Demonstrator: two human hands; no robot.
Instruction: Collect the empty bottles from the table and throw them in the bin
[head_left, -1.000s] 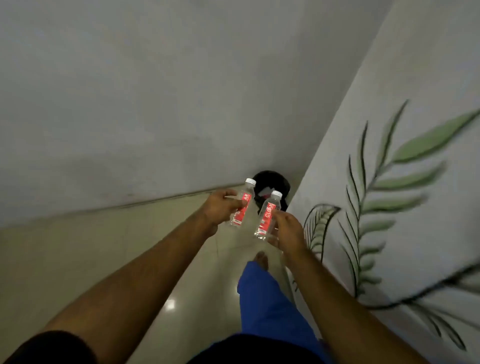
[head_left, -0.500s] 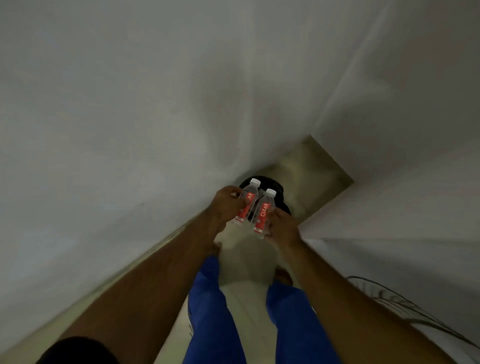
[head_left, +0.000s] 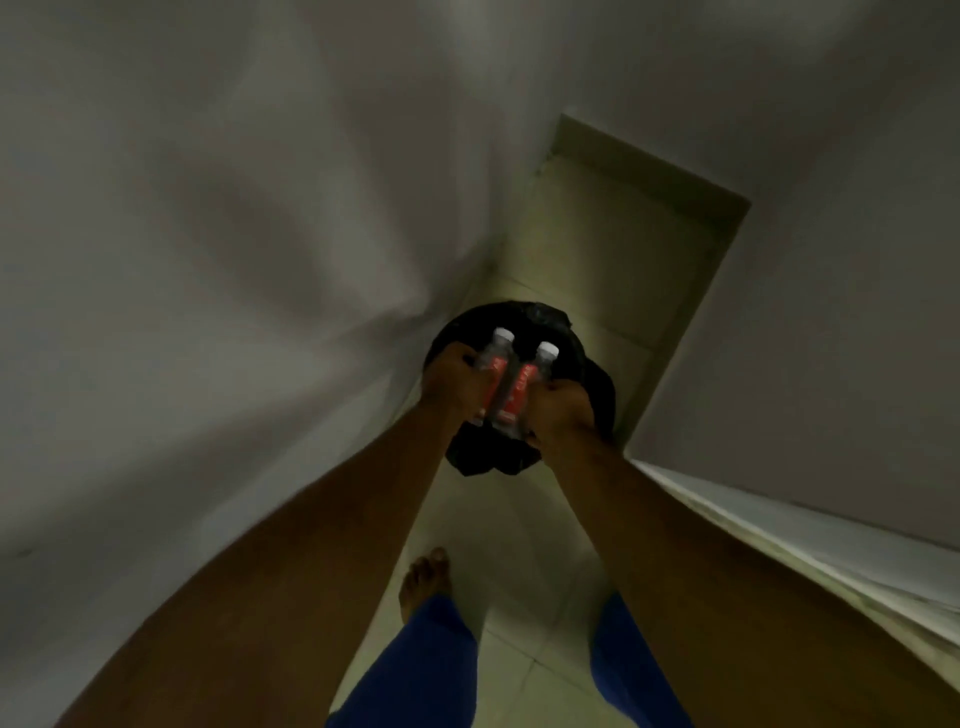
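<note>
1. At far left, a pale wall (head_left: 182, 260) fills our view; half a second ago it sat at a slant, and the leaf-painted wall seen a second ago is gone.
2. Left of centre, our left hand (head_left: 457, 382) is clamped round the left bottle (head_left: 491, 371), white cap pointing away from us. Both hands are now directly over the bin (head_left: 519, 395), where before they were short of it.
3. At centre, the black-lined bin stands on the floor (head_left: 587, 291) in a narrow strip between the walls, close to the left wall, with open tile beyond it.
4. Just right of centre, the right bottle (head_left: 524, 389) lies touching the left one, its red label up, gripped by our right hand (head_left: 563, 410).
5. Below, our bare foot (head_left: 423, 577) and blue trouser legs (head_left: 415, 670) stand on the tiles short of the bin.
6. At right, a white wall (head_left: 831, 364) and its ledge edge hem in the passage.
</note>
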